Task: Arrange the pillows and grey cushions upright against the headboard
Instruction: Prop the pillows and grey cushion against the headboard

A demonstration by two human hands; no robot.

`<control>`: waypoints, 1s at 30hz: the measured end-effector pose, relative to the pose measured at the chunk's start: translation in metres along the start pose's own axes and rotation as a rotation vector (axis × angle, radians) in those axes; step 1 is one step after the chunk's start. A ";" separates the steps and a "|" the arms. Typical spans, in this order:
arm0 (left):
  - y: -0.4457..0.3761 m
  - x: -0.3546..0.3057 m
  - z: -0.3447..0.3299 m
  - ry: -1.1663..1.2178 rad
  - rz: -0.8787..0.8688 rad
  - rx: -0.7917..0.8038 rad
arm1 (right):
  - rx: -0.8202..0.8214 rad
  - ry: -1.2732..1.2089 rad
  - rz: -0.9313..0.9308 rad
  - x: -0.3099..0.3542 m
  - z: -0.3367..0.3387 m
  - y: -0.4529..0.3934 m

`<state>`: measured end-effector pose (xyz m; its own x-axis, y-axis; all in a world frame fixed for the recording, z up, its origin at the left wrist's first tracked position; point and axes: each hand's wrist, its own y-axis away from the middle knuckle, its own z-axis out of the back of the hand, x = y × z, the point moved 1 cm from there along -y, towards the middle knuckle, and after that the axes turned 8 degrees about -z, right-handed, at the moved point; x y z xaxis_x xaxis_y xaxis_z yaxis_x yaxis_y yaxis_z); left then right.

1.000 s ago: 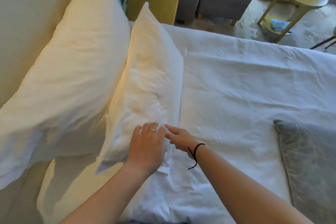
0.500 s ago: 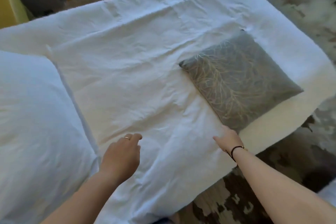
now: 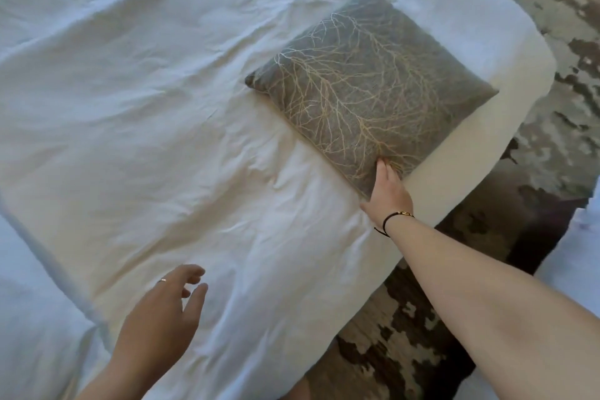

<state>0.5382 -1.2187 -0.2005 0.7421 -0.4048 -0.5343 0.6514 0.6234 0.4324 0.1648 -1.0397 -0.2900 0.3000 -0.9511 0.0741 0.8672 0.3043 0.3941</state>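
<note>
One grey cushion point(image 3: 370, 88) lies flat at the bed's right edge, right hand point(image 3: 388, 193) apparently gripping its near corner to lift it. Left hand point(image 3: 162, 312) hovers empty, fingers spread, over the white duvet point(image 3: 146, 123).

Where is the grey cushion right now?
In the head view the grey cushion lies flat on the white duvet, upper right, near the bed's edge; the right hand is on its near corner.
</note>
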 end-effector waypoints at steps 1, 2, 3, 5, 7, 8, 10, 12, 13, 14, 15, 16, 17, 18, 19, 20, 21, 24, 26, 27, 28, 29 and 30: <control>0.002 0.004 0.002 0.019 0.015 -0.007 | -0.010 0.009 -0.006 0.001 0.002 -0.002; 0.004 0.006 0.004 0.032 0.034 -0.018 | -0.029 0.028 -0.011 0.003 0.004 -0.004; 0.006 0.009 0.006 0.042 0.047 -0.035 | -0.057 0.059 -0.014 0.006 0.006 -0.007; 0.008 0.015 0.008 0.055 0.054 -0.057 | -0.122 0.144 -0.005 0.014 0.014 -0.012; 0.011 0.018 0.011 0.076 0.045 -0.080 | -0.129 0.221 0.001 0.022 0.023 -0.013; 0.013 0.018 0.013 0.097 0.043 -0.096 | -0.104 0.241 -0.001 0.023 0.027 -0.012; 0.015 0.016 0.017 0.148 0.045 -0.126 | -0.039 0.209 -0.013 0.024 0.034 -0.011; 0.019 0.014 0.023 0.184 0.035 -0.155 | 0.038 0.156 -0.037 0.028 0.044 -0.009; 0.022 0.014 0.027 0.198 0.033 -0.170 | 0.084 0.121 -0.048 0.034 0.049 -0.007; 0.025 0.015 0.032 0.213 0.036 -0.186 | 0.135 0.073 -0.050 0.043 0.053 -0.004; 0.028 0.017 0.037 0.233 0.041 -0.205 | 0.184 0.009 -0.042 0.056 0.057 0.003; 0.031 0.018 0.042 0.257 0.055 -0.219 | 0.231 -0.058 -0.024 0.072 0.060 0.011; 0.036 0.019 0.047 0.287 0.075 -0.225 | 0.271 -0.132 -0.007 0.091 0.063 0.024; 0.040 0.019 0.053 0.323 0.098 -0.224 | 0.305 -0.211 0.012 0.112 0.066 0.042; 0.045 0.020 0.059 0.367 0.126 -0.223 | 0.339 -0.301 0.034 0.136 0.067 0.063; 0.047 0.019 0.063 0.416 0.157 -0.204 | 0.393 -0.410 0.050 0.155 0.068 0.087; 0.049 0.016 0.069 0.472 0.181 -0.187 | 0.468 -0.532 0.067 0.176 0.069 0.114; 0.067 0.008 0.106 0.768 0.309 -0.208 | 0.742 -0.757 0.198 0.237 0.073 0.216; 0.091 0.009 0.140 0.926 0.361 -0.287 | 0.930 -0.788 0.344 0.267 0.079 0.297; 0.107 0.016 0.158 0.944 0.333 -0.328 | 1.019 -0.807 0.415 0.281 0.083 0.337; 0.109 0.016 0.168 0.912 0.271 -0.326 | 1.045 -0.864 0.439 0.283 0.088 0.358; 0.110 0.015 0.178 0.873 0.227 -0.314 | 1.064 -0.929 0.442 0.284 0.091 0.373; 0.113 0.017 0.187 0.868 0.211 -0.292 | 1.089 -0.979 0.442 0.286 0.092 0.383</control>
<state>0.6540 -1.2797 -0.0247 0.3863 0.3027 -0.8713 0.3646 0.8176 0.4457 0.5462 -1.2004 -0.0331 -0.3031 -0.5915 0.7472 -0.0535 0.7934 0.6063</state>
